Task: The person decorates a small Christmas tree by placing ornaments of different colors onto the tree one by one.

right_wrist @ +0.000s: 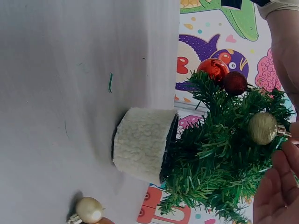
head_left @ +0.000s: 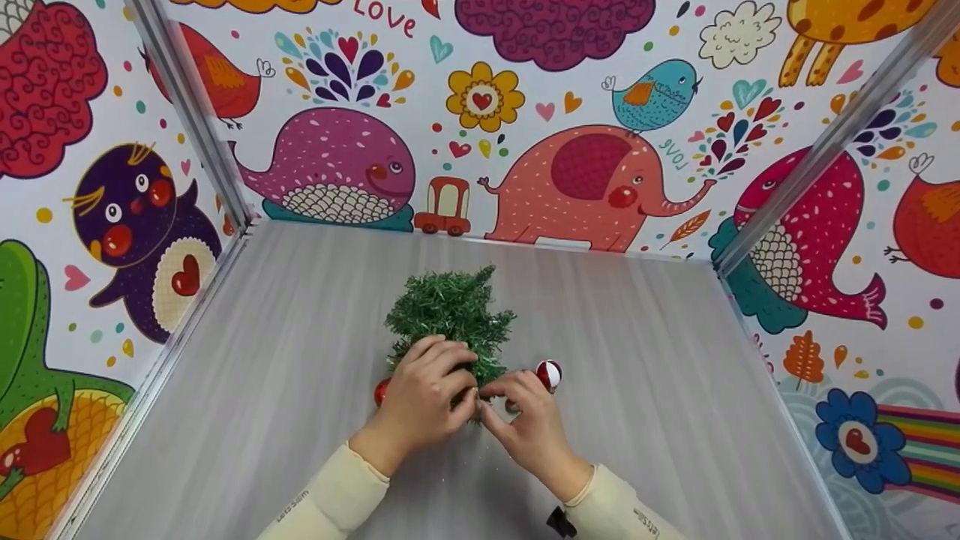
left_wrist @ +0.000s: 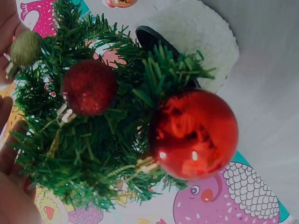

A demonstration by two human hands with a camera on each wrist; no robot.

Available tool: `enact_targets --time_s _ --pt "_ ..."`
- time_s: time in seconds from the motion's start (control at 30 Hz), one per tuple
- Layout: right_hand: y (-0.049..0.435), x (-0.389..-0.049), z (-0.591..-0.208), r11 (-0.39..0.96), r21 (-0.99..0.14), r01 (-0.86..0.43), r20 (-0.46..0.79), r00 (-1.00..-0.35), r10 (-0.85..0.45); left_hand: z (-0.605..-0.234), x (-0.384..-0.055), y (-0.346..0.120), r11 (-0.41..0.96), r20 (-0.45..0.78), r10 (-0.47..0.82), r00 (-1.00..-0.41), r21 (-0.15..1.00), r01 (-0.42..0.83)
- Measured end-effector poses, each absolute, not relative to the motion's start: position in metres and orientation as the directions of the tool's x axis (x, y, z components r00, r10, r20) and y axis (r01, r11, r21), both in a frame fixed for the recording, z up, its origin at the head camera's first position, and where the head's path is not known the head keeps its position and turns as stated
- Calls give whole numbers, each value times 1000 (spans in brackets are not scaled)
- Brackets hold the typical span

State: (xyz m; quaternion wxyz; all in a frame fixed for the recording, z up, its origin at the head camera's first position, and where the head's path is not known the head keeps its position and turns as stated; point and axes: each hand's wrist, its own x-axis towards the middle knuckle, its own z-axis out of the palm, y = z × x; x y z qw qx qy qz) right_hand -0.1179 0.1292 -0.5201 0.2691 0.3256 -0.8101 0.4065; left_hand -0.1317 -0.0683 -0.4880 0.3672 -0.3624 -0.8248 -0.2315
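Note:
A small green Christmas tree (head_left: 450, 307) in a fuzzy white pot (right_wrist: 142, 144) stands before me. My left hand (head_left: 431, 390) lies over its near side, fingers curled into the branches; what the fingertips grip is partly hidden. My right hand (head_left: 529, 416) pinches at the cap end of a gold glitter bauble (right_wrist: 262, 128), close against the branches. Both hands' fingertips nearly meet there. A shiny red bauble (left_wrist: 194, 135) and a dark red glitter bauble (left_wrist: 89, 87) hang on the tree's left side by gold strings.
A red and white bauble (head_left: 550, 375) sits on the grey table (head_left: 300, 322), right of the tree. In the right wrist view, a pale gold bauble (right_wrist: 88, 210) lies on the table beside a partly cut-off orange one. Fallen green needles (right_wrist: 110, 82) dot the surface. Cartoon-printed walls (head_left: 480, 180) enclose the table.

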Motion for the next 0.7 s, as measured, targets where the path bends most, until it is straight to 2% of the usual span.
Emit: enact_targets --time_s 0.13,0.3,0.53,0.7 --pt "127 -120 -520 460 -440 -771 739 -602 -302 -488 -131 -66 630 767 435 -472 115 768" --pt "129 -122 -523 427 -438 -791 760 -580 -295 -489 -131 -66 635 755 459 -469 90 767" --pt "136 -123 -529 433 -522 -735 700 -659 -276 -495 -131 -68 664 724 512 -462 7 747" --pt "138 -126 -532 481 -503 -718 691 -668 -274 -497 -132 -68 683 720 529 -449 -48 728"
